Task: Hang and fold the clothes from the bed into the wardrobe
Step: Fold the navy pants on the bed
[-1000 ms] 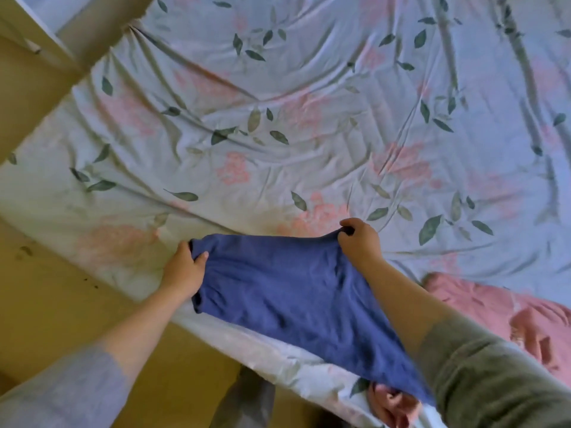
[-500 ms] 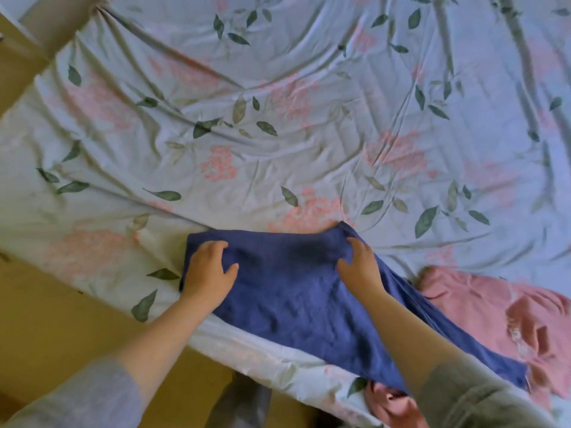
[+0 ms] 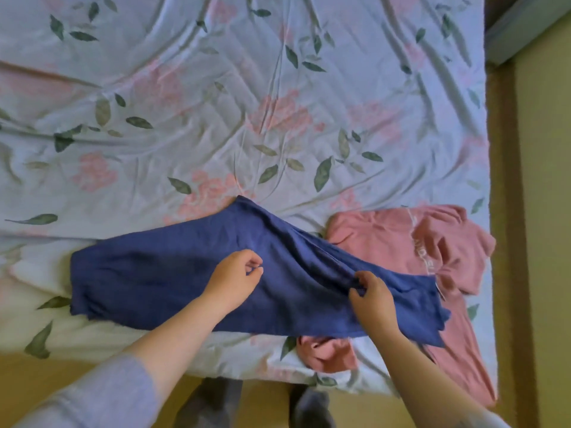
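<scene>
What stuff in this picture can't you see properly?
- Head view: the pink garment is partly hidden under the blue garment.
- Head view: the white lettering on the pink garment is creased and too small to read.
- Head view: whether the left hand pinches any blue cloth is unclear, because its curled fingers hide the spot.
- The wardrobe lies outside the frame.

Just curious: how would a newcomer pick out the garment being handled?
On the big flowered bedsheet, look along the near edge. The blue garment lies there, pinched by the right hand. Unlike the pink garment touching it, it is blue.
</scene>
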`<state>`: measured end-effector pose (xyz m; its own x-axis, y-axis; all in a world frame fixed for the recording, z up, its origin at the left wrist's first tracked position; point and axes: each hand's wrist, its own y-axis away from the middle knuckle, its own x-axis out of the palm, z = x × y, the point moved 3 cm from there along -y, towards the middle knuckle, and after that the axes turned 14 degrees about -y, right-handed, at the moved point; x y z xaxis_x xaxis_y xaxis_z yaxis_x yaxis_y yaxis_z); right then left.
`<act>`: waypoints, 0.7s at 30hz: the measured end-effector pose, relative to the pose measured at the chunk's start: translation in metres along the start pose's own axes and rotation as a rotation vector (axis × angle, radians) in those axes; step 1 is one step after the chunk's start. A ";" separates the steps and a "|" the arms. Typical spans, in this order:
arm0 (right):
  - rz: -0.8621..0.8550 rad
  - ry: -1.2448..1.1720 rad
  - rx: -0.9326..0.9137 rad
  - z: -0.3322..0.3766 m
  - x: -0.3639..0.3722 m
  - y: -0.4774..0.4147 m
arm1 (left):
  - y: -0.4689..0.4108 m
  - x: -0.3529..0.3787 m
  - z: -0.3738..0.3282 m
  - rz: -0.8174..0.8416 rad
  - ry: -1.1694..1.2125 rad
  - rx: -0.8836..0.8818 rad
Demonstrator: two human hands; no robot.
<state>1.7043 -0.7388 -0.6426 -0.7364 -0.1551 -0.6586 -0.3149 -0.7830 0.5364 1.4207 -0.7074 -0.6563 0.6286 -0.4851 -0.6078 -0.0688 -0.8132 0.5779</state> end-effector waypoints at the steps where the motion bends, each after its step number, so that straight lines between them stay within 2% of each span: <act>1: -0.012 0.037 0.011 -0.013 -0.010 0.000 | -0.002 0.011 -0.012 0.015 -0.009 0.012; 3: -0.013 0.116 0.027 -0.036 -0.025 0.000 | -0.005 0.031 -0.032 0.043 -0.028 0.025; 6: 0.087 0.314 0.037 -0.068 -0.033 0.000 | -0.009 0.058 -0.055 0.070 -0.060 0.031; 9: 0.122 0.472 -0.040 -0.083 -0.038 -0.002 | -0.011 0.080 -0.069 0.069 -0.087 0.034; 11: 0.106 0.448 -0.099 -0.085 -0.041 -0.003 | -0.010 0.089 -0.074 0.064 -0.101 0.030; 15: 0.093 0.082 -0.082 -0.075 -0.050 -0.001 | -0.007 0.091 -0.074 0.040 -0.112 -0.007; 21: 0.138 0.169 -0.096 -0.036 -0.073 -0.022 | 0.003 0.071 -0.062 0.015 -0.123 -0.046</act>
<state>1.7864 -0.7319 -0.6250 -0.6551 -0.3570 -0.6658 -0.1536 -0.7999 0.5801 1.5134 -0.7246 -0.6636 0.5282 -0.5353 -0.6591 -0.0407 -0.7913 0.6101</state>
